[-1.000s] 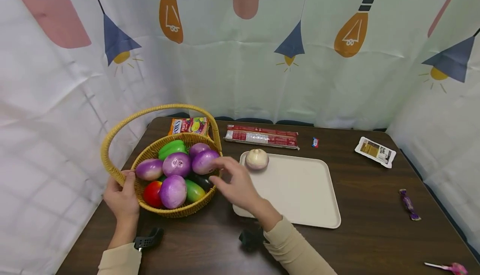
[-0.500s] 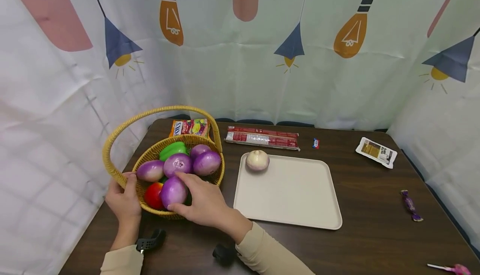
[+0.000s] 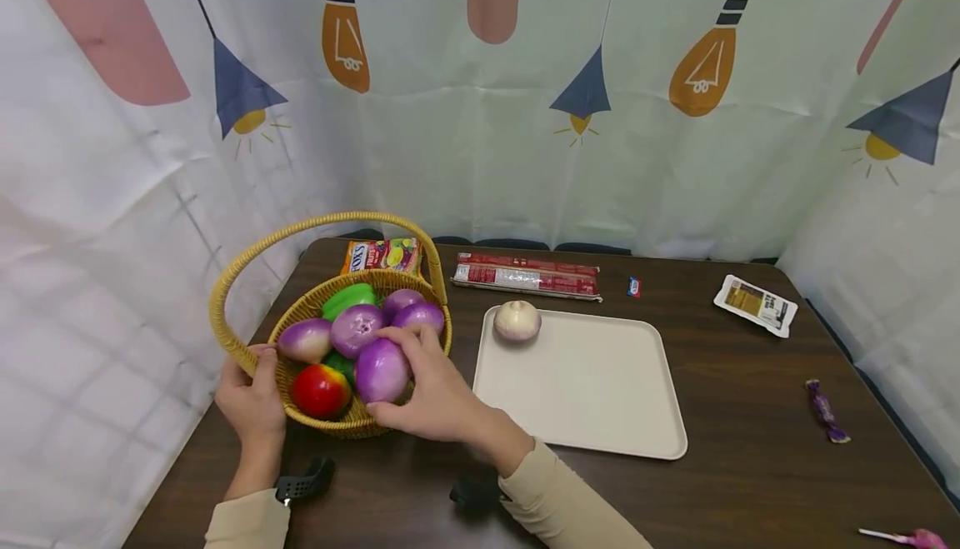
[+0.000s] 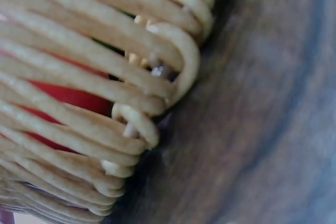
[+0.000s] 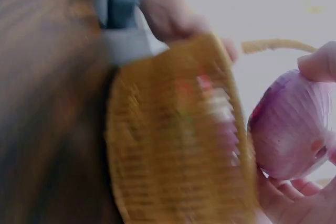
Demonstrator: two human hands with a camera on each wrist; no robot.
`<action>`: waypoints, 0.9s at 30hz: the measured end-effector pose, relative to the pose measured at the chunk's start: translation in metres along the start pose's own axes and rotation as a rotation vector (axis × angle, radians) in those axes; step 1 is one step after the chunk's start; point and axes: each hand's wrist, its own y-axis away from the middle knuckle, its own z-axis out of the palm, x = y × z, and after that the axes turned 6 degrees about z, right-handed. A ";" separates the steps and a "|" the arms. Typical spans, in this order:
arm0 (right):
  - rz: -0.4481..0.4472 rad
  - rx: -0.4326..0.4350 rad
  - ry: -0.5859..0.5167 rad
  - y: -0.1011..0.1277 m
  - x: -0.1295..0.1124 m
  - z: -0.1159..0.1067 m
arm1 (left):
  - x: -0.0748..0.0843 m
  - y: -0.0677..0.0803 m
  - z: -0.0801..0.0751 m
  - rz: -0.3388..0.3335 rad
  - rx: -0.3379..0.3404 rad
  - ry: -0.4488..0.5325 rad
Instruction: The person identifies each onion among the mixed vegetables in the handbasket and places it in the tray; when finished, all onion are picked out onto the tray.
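In the head view my right hand point(image 3: 442, 395) holds a purple onion point(image 3: 381, 371) between thumb and fingers, over the front right of a wicker basket point(image 3: 352, 430). The right wrist view shows the same onion point(image 5: 291, 124) up beside the basket's rim. My left hand point(image 3: 253, 399) grips the basket's left rim at the foot of its handle point(image 3: 322, 220). Inside lie several more purple onions point(image 3: 356, 331), a green bell pepper point(image 3: 348, 299) and a red-and-yellow fruit point(image 3: 321, 391). Only woven basket wall point(image 4: 79, 72) and table show in the left wrist view.
Right of the basket lies a cream tray point(image 3: 585, 382) with a whitish onion point(image 3: 517, 321) in its back left corner. Behind are a candy bag point(image 3: 382, 256) and a long red packet point(image 3: 525, 275). A white pouch point(image 3: 755, 306), purple-wrapped candy point(image 3: 827, 411) and lollipop point(image 3: 918, 539) lie at right.
My right hand has moved left into the basket, taken hold of the front purple onion and brought it up and right. The red-and-yellow fruit shows more fully. My left hand stays on the basket.
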 end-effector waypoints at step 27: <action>0.529 0.141 0.099 0.064 0.154 -0.193 | 0.018 0.003 0.001 0.023 -0.010 0.021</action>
